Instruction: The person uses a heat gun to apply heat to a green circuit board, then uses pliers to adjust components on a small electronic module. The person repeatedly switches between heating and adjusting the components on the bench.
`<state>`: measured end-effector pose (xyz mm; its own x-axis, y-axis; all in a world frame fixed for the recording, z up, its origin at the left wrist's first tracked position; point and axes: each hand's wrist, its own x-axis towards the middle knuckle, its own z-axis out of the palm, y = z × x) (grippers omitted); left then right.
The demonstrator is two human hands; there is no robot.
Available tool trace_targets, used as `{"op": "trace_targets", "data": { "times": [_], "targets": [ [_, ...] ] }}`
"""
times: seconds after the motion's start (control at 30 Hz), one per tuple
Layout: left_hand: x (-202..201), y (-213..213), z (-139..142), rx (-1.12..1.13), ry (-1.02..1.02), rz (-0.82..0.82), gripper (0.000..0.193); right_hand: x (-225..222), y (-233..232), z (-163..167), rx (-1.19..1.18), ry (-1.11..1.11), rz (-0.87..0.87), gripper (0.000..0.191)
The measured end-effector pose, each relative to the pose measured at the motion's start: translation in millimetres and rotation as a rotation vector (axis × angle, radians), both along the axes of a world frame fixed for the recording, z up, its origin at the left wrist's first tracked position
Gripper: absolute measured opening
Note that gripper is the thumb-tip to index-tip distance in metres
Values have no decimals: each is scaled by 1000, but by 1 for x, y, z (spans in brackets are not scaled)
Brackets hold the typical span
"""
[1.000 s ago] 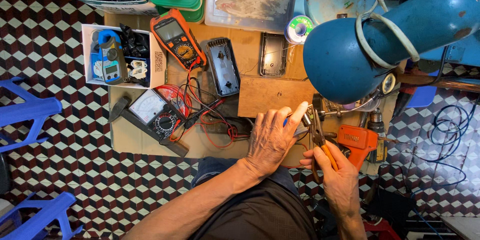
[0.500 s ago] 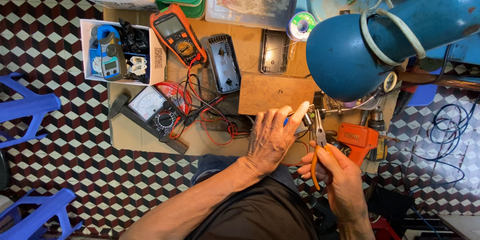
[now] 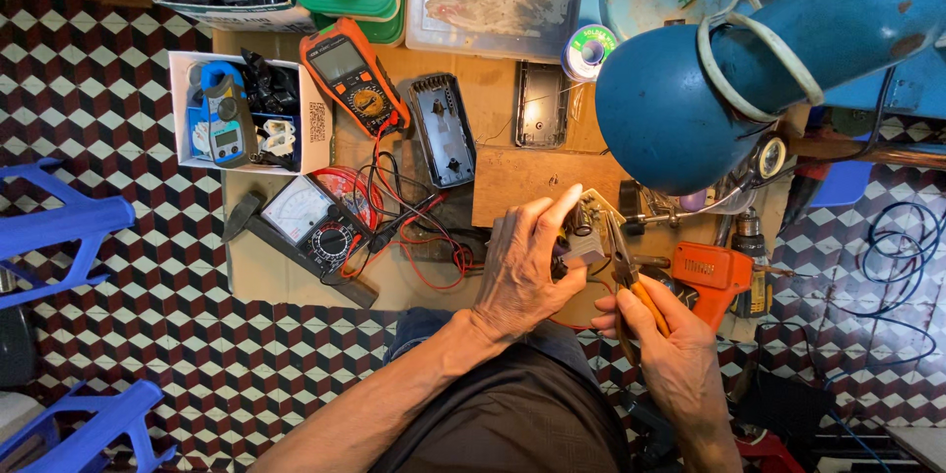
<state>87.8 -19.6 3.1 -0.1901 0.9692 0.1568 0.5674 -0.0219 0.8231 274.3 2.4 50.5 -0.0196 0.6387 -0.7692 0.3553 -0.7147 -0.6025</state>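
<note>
Step in hand: a small circuit board (image 3: 587, 229) is being worked on with pliers (image 3: 627, 271) over the front edge of the bench (image 3: 296, 281), judged to be gripping or trimming a part.
Left hand (image 3: 522, 266): closed around the circuit board, index finger stretched over its top.
Right hand (image 3: 662, 335): closed on the orange pliers handles, tips at the board's right edge.
Next move, judged: fine control of the pliers tips and a steady hold of the board.
Nearby: orange drill (image 3: 714, 276) just right of the pliers; 2 meters, (image 3: 350, 79) and (image 3: 310, 225), lie left with red and black leads.
Hidden: the blue lamp (image 3: 690, 99) covers the bench behind; the board's underside and the exact part at the pliers tips cannot be made out.
</note>
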Motion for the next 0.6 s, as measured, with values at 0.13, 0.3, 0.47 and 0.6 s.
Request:
{"op": "trace_targets", "data": {
  "times": [0.13, 0.3, 0.47, 0.6],
  "targets": [
    [-3, 3, 0, 1, -34, -11, 85, -2, 1, 2, 23, 0, 45, 31],
    [-3, 0, 0, -16, -104, -31, 87, -2, 2, 3, 43, 16, 79, 34],
    [-3, -1, -2, -25, -106, -42, 88, -2, 3, 4, 34, -12, 101, 36],
    [-2, -1, -4, -24, -97, -49, 89, -2, 3, 6, 51, -28, 126, 38]
  ]
}}
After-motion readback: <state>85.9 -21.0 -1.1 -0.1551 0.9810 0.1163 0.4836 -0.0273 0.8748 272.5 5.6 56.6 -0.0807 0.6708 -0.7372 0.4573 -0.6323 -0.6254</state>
